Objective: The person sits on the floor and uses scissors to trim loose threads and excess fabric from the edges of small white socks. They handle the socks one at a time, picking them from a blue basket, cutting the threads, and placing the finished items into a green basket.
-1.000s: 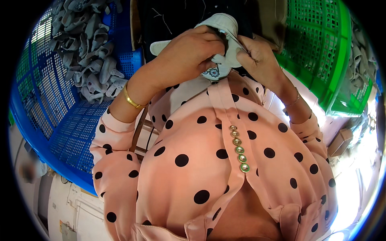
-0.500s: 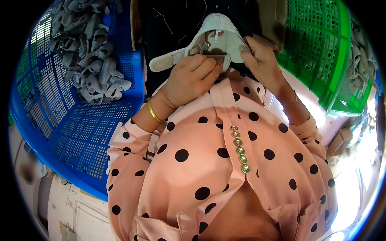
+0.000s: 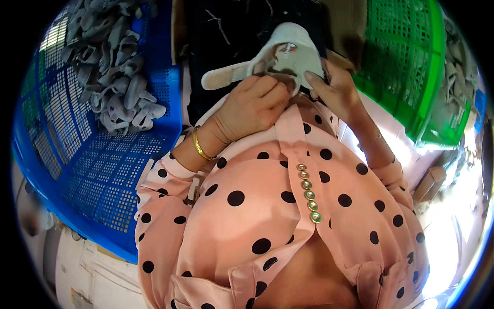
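Note:
A pale grey-white shoe upper (image 3: pixel 307 55) with an open strap lies over my dark-clad lap, close to my body. Its strap (image 3: pixel 222 77) sticks out to the left, showing a beige fuzzy patch. My left hand (image 3: pixel 257 103) is closed on the near edge of the upper, fingers curled and their tips partly hidden. On the right side, my right hand (image 3: pixel 337 90) pinches the upper's edge, with the thumb on top and the other fingers behind it. Whether a small tool is in the right hand, I cannot make out.
At the left stands a blue plastic basket (image 3: pixel 110 180) with a heap of grey shoe uppers (image 3: pixel 118 77). A green basket (image 3: pixel 401 62) stands at the right, with more grey pieces (image 3: pixel 455 72) beyond it. Loose threads (image 3: pixel 218 28) lie on the dark cloth.
The shoe upper and both hands have shifted slightly to the right. My right thumb now lies flatter along the upper's edge, and the hand sits a little lower.

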`<state>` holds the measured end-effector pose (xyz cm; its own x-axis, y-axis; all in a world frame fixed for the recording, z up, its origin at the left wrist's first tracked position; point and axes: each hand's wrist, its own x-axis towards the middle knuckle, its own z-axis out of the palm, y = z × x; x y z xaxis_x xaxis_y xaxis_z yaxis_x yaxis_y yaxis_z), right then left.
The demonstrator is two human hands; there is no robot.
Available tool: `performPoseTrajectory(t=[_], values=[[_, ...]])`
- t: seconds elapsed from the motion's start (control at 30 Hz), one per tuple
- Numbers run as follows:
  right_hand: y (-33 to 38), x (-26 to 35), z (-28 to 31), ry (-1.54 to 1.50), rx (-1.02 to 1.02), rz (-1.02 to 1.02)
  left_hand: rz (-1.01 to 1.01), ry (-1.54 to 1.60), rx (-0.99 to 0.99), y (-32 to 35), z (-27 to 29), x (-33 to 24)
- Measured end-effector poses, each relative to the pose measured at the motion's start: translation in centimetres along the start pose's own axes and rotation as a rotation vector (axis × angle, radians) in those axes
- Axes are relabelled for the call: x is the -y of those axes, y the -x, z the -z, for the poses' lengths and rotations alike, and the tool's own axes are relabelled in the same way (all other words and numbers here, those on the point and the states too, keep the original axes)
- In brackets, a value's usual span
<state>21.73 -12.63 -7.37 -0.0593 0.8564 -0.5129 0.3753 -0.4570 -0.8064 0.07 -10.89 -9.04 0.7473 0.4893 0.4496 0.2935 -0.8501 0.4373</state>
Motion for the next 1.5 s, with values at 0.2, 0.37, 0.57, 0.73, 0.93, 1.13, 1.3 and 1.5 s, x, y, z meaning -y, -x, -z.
performPoseTrajectory(t=[0.2, 0.37, 0.57, 0.73, 0.93, 1.13, 1.3, 1.5], values=[[1.9, 2.0, 1.1, -0.179, -0.18, -0.067, -0.03, -0.027, -0.215, 0.9, 2.8, 1.0], [2.8, 0.9, 12.3, -0.082, -0.578, 0.053, 0.4, -0.122, -0.462, 2.7, 6.8, 5.3], [4.9, 0.6, 31.3, -0.746, -0.676, 0.568, 1.4, -0.003, -0.508, 19.9, 2.1, 21.4], [-1.8, 4.4, 16.7, -0.571, -0.839, 0.291, 1.432, -0.379, 0.158, 29.3, -0.9, 30.5], [-8.0, 5.6, 3.8, -0.348, -0.679, -0.004, 1.336, -0.411, 0.509, 43.4, -3.7, 40.7], [-8.0, 6.9, 0.6, -0.17, -0.676, -0.046, 1.697, -0.234, 0.272, 37.8, -9.3, 39.0], [-9.0, 5.7, 0.0, -0.216, -0.589, 0.031, 1.543, 0.525, 0.079, 29.3, -9.1, 30.1], [-8.1, 9.2, -0.3, -0.034, -0.336, 0.123, 1.453, 0.788, -0.688, 14.7, 7.4, 20.6]])
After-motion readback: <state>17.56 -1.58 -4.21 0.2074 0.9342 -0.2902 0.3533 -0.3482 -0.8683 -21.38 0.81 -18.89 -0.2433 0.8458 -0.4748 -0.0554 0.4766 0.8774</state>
